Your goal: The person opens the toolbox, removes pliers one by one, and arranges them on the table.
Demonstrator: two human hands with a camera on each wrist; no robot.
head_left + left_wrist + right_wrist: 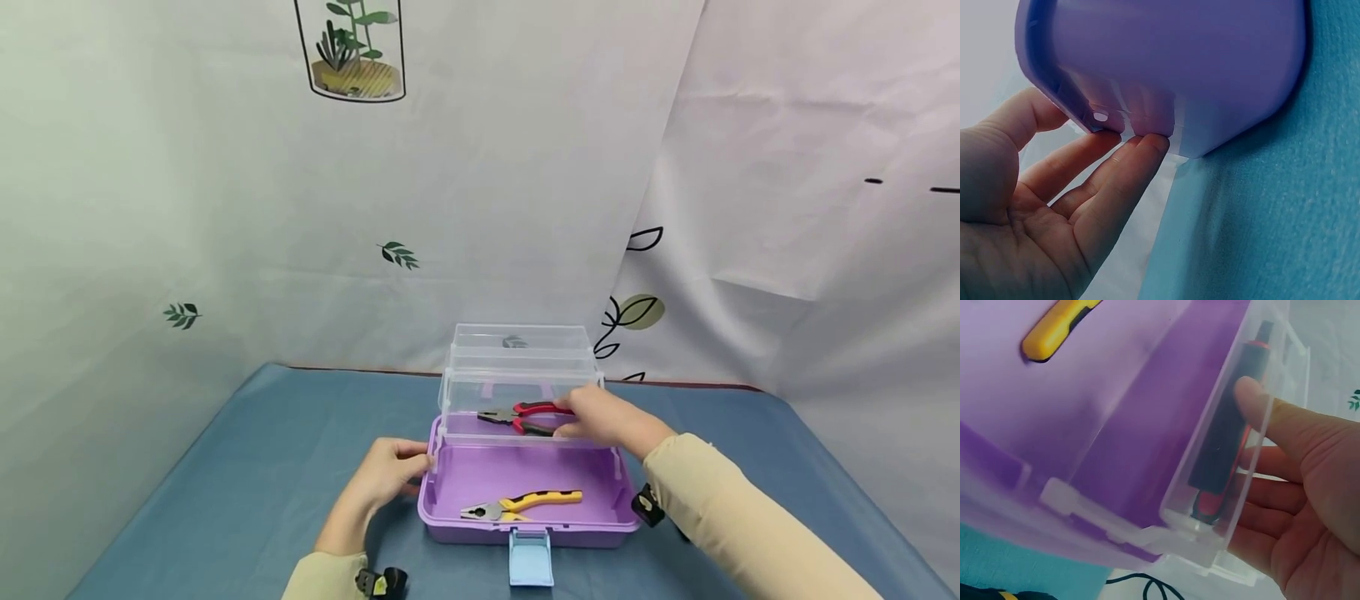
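Observation:
A purple toolbox (450, 483) stands with its lid up and a clear tray (525, 438) raised at the back. My left hand (386, 475) holds the toolbox's left side, thumb at the rim and fingertips against the outer wall (1210, 69). My right hand (603, 417) holds the handles of red and black pliers (517, 417) at the clear tray. In the right wrist view, the right thumb lies on the dark handle (1225, 425); the other fingers are partly hidden behind it. Yellow-handled pliers (540, 500) lie in the toolbox's lower compartment, near the front.
A light blue latch (530, 558) hangs down at the toolbox's front. The box rests on a blue cloth-covered table (300, 433). Behind it hangs a pale printed curtain (487, 208). A dark cable (1154, 581) shows in the right wrist view.

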